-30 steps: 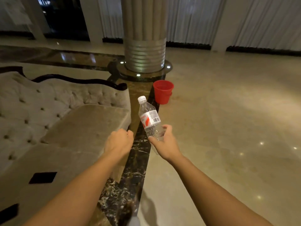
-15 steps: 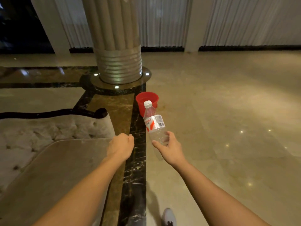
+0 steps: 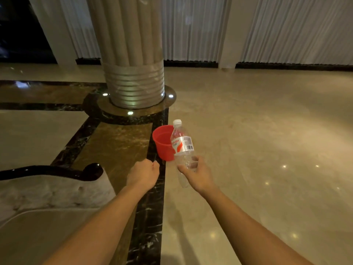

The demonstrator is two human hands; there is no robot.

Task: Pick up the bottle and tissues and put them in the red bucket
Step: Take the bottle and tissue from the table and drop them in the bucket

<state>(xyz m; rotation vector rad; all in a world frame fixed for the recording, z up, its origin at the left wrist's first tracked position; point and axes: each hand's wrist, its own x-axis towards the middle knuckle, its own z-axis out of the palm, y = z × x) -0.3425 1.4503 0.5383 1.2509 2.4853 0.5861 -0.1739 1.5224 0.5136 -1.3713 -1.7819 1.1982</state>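
The right hand is clamped around the lower body of a clear plastic bottle, thumb on one side and fingers wrapped round the other. The left hand is curled into a closed fist just beside it; whether the tissues are balled up inside cannot be told, since nothing white shows between the fingers.

The bottle is held cap up, its long axis leaning slightly up and away from the right hand. The red bucket stands on the floor ahead of both hands, a little beyond the knuckles, and the bottle's upper half overlaps its right rim in this view. The bucket's mouth faces up and looks empty. It sits forward of the gap between the hands, so either could reach it; the right hand looks the readier of the two, needing to carry forward and a touch leftward, then tip or lower the bottle in.

Under the hands is polished marble floor with a dark veined border strip. A fluted column rises beyond the bucket, a cushioned sofa lies to the left of the left arm, and pale curtains line the far wall.
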